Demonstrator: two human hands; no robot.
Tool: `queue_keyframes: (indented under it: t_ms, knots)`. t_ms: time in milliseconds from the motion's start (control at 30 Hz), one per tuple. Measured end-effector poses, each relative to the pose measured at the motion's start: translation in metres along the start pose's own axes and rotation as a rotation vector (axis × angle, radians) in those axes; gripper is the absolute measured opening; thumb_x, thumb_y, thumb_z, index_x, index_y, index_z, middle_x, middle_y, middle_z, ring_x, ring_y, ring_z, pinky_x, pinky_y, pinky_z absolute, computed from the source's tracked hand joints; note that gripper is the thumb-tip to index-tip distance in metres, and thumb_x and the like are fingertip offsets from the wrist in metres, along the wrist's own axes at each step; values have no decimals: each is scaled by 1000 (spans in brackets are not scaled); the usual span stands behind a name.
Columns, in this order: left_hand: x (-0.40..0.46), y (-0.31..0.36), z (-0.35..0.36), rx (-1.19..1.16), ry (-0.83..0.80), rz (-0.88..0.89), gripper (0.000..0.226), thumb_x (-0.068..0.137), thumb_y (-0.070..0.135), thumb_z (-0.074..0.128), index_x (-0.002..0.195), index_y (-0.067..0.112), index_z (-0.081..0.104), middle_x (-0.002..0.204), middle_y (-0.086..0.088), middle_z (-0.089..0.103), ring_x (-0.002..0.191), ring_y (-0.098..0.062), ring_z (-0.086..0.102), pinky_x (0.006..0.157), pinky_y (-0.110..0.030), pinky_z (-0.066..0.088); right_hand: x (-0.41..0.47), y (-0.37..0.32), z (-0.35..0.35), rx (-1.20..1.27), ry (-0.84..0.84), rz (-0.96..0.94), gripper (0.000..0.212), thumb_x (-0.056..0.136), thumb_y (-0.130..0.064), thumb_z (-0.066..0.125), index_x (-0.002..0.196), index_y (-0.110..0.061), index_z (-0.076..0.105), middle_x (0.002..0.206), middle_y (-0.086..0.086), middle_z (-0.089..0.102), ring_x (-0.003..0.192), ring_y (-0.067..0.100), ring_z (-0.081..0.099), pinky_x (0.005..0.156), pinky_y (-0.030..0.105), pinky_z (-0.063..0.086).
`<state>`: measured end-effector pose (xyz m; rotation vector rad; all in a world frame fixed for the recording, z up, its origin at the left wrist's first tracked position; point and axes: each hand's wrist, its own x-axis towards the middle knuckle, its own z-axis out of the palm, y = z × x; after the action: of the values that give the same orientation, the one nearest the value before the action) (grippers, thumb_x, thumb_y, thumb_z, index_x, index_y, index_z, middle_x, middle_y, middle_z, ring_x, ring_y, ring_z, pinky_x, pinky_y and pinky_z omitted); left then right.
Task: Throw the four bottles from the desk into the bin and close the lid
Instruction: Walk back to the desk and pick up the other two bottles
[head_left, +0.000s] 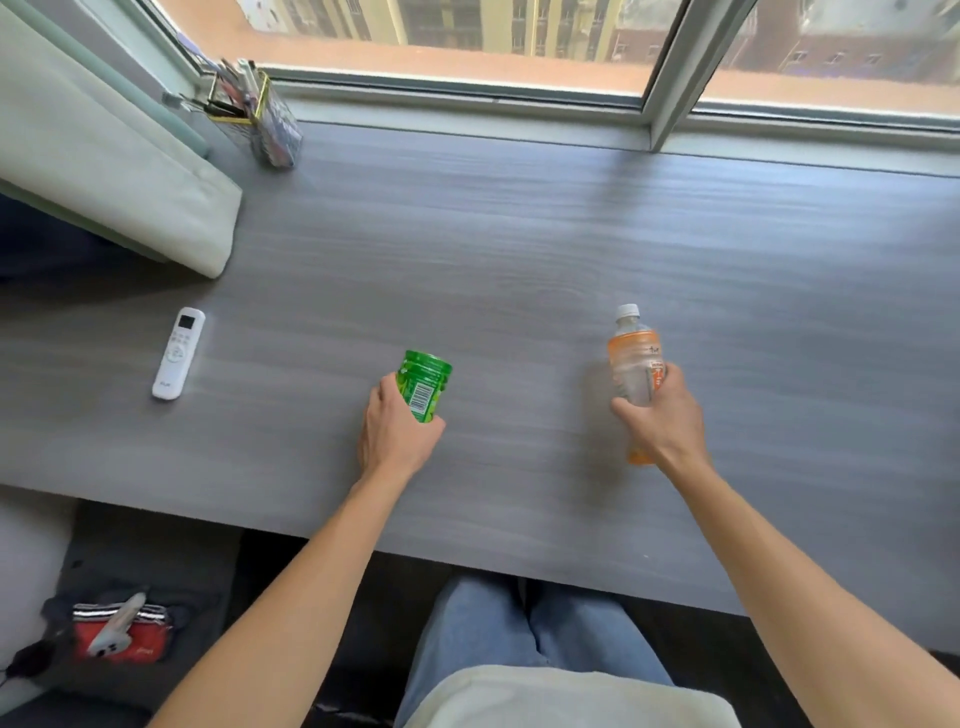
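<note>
My left hand grips a short green bottle with a barcode label, at the middle of the grey desk. A clear bottle with an orange label and white cap is held around its lower body by my right hand, to the right of the green one. Both bottles are upright or slightly tilted at desk level. No bin is in view.
A white remote control lies on the desk's left part. A wire pen holder stands at the back left by the window. A pale cushion overlaps the left edge. A red pouch lies on the floor at lower left.
</note>
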<state>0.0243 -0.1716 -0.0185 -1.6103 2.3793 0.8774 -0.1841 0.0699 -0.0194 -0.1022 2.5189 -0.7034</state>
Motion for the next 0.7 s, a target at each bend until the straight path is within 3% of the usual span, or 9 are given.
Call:
queue_keyframes:
  t_ms: [133, 300, 500, 700]
  knots:
    - [-37, -4, 3, 24, -132, 13, 68, 70, 42, 70, 129, 26, 41, 107, -1, 61, 95, -29, 61, 73, -36, 50, -53, 32, -10, 52, -101, 33, 52, 65, -44, 62, 111, -34, 40, 82, -14, 59, 73, 8, 57, 54, 29, 41]
    - [-68, -18, 11, 84, -292, 123, 61, 67, 48, 67, 119, 30, 41, 100, 2, 59, 87, -23, 58, 68, -33, 43, -110, 78, -10, 76, -115, 112, 54, 72, -46, 66, 116, -29, 40, 88, -11, 59, 83, 19, 62, 69, 39, 53]
    - [-79, -43, 7, 250, -443, 283, 53, 67, 54, 63, 111, 38, 38, 96, 5, 61, 78, -15, 57, 55, -30, 41, -179, 122, -4, 161, -26, 259, 64, 73, -60, 70, 122, -31, 41, 103, -5, 64, 93, 21, 62, 81, 43, 55]
    - [-87, -35, 22, 543, -613, 534, 63, 65, 54, 62, 120, 34, 38, 97, 3, 64, 84, -26, 63, 71, -38, 54, -271, 175, 31, 362, 109, 555, 64, 70, -61, 72, 120, -36, 41, 94, -11, 60, 88, 21, 61, 74, 37, 49]
